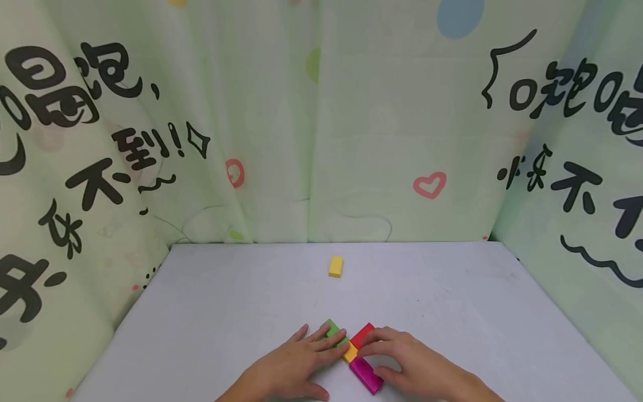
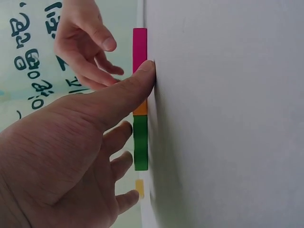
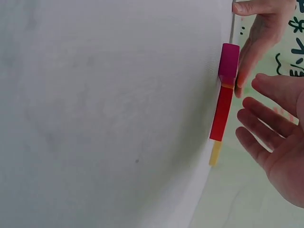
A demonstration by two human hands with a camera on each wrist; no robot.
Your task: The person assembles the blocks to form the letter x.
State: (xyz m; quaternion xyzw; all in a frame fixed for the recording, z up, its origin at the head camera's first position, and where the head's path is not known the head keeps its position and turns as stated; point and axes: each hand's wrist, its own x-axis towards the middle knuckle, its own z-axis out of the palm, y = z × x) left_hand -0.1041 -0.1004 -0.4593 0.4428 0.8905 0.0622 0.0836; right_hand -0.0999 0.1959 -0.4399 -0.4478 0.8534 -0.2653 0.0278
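Note:
On the white tabletop, a green block (image 2: 140, 142), a small orange block (image 1: 350, 352) and a magenta block (image 1: 366, 376) form a slanting row. From the orange block, a red block (image 1: 363, 335) extends toward the back right. My left hand (image 1: 293, 365) spreads over the near-left side of the row, its fingers partly covering the green block; whether the fingertips touch is unclear. Beside the red and magenta blocks hovers my right hand (image 1: 412, 360), fingers loosely bent. The right wrist view shows a gap between that hand and the blocks, with nothing held.
Farther back lies a lone yellow block (image 1: 335, 267). The white table (image 1: 226, 301) ends at a pale green curtain (image 1: 372, 139) printed with black characters, which encloses the back and both sides.

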